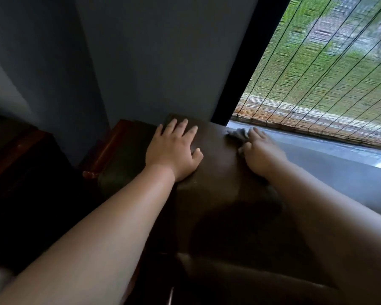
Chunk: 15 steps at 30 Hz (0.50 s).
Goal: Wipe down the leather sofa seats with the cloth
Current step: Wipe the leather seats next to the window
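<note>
The dark brown leather sofa [220, 164] fills the middle of the head view, its top edge against the wall and window sill. My left hand [176, 148] rests flat on the leather with fingers spread and straight. My right hand [262, 153] presses a small grey cloth [238, 133] onto the leather near the sofa's far right edge. Most of the cloth is hidden under the hand, and only a crumpled bit shows past the fingertips. The right hand is blurred.
A reddish wooden armrest [110, 148] runs along the sofa's left side. A grey wall [154, 62] stands behind. At the right, a grey window sill [330, 164] lies below a bamboo blind [330, 80] over the window.
</note>
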Each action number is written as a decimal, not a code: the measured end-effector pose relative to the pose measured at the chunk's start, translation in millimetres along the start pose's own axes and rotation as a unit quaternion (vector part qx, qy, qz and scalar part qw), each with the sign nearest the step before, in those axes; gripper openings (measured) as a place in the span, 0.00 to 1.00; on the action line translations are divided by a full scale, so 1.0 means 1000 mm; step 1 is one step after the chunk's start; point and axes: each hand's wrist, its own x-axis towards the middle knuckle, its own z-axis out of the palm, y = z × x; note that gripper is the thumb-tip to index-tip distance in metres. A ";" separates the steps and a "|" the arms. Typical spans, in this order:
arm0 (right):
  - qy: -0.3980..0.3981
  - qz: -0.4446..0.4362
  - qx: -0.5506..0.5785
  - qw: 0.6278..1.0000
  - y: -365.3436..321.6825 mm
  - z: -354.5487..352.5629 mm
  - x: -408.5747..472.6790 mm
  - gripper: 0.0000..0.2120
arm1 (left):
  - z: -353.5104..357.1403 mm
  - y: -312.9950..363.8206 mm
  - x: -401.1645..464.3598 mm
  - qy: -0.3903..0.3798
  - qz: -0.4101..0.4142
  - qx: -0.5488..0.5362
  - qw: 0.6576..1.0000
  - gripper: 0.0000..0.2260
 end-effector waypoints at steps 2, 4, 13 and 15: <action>0.006 -0.054 0.022 0.998 -0.030 0.013 0.000 0.30 | 0.005 0.000 0.003 0.003 0.009 0.009 1.000 0.36; 0.017 -0.200 0.000 0.980 -0.057 0.034 -0.015 0.31 | 0.005 -0.002 0.004 0.002 0.005 0.012 1.000 0.38; 0.018 0.027 0.036 0.999 0.021 -0.003 0.007 0.24 | 0.005 0.002 0.003 0.008 -0.004 0.037 0.999 0.34; 0.017 -0.086 0.010 0.996 -0.009 0.019 -0.027 0.30 | 0.004 0.002 0.003 0.007 0.001 0.041 0.999 0.33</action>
